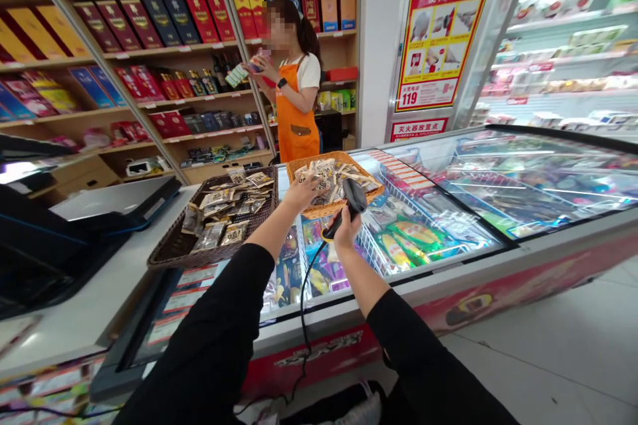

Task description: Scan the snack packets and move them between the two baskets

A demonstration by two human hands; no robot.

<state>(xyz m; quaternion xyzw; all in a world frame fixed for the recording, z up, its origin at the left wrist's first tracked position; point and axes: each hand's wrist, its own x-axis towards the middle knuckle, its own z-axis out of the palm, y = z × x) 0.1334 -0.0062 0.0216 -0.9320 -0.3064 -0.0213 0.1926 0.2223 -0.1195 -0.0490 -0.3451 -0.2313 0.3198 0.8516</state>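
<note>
My right hand (347, 231) is wrapped round the handle of a black corded barcode scanner (355, 197), its head tilted up by the basket's near edge. My left hand (302, 192) reaches over the left side of an orange woven basket (319, 211), fingers spread on the small snack packets (326, 176) inside; whether it touches or grasps one is hard to make out. To the left sits a dark brown woven basket (172, 249) with several larger packets (234, 232). Both baskets rest on the glass top of a chest freezer (423, 282).
The scanner's cord (302, 305) hangs down the freezer front between my arms. A counter (70, 339) with a dark checkout machine (44, 239) stands left. Behind the freezer, a person in an orange apron (296, 119) holds packages near shelves of boxes (164, 20).
</note>
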